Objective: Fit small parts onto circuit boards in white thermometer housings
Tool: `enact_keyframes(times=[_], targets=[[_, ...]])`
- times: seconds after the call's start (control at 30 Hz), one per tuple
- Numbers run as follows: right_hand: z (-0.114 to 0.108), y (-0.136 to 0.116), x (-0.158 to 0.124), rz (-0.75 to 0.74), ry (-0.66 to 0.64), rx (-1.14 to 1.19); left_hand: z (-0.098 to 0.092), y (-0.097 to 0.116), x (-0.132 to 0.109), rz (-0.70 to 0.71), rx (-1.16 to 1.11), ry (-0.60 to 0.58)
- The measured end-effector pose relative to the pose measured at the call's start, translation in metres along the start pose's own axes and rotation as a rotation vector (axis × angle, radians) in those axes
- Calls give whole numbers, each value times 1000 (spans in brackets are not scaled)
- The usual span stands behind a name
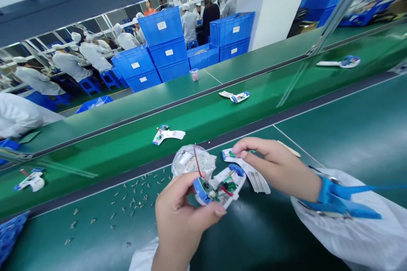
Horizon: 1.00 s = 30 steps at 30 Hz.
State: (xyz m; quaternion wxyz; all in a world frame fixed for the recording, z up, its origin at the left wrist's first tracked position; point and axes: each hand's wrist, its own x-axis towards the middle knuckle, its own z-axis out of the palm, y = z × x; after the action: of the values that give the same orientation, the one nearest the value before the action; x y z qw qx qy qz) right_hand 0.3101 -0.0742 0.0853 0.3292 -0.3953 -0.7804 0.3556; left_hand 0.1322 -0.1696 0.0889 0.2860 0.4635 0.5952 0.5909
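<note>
Now, left fingers (206, 216) clamp circuit housing (222, 188), axis rising rightward; right fingers (251, 146) pinch shell (249, 175).

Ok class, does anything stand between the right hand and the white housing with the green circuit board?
Nothing visible does: the right hand holds a white casing piece right beside the housing; the clear bag lies behind.

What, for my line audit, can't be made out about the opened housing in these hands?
Head view only:
- Part of the white housing: the left hand covers it.
- Middle of the white piece: the right hand hides it.
- Contents of the clear plastic bag: blurred by crumpled film.
- Scattered small parts: too small to identify.
</note>
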Motion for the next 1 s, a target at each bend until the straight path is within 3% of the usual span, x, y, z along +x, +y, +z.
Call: enact_keyframes(times=[0.07,0.2,0.33,0.43,0.5,0.6,0.77,0.93,1.0], targets=[[-1,-17,-5,-137,28,108,3,1,-6,9,43,39],[11,-43,-10,-348,-93,295,8,0,-18,91,119,91],[16,-48,-11,-295,-136,290,5,0,-23,209,359,121],[15,-45,-11,-213,-155,296,2,3,-21,262,447,57],[14,-42,-8,-209,-195,348,1,5,-19,237,352,-23],[14,-39,-1,-238,-216,422,1,3,-17,49,55,-28],[17,-34,11,-170,-165,260,-2,-10,-15,-187,-457,-68],[27,-31,4,-342,-274,403,1,-10,-11,-244,-577,-16],[31,-29,0,-393,-259,488,3,-9,-10,-266,-616,12]])
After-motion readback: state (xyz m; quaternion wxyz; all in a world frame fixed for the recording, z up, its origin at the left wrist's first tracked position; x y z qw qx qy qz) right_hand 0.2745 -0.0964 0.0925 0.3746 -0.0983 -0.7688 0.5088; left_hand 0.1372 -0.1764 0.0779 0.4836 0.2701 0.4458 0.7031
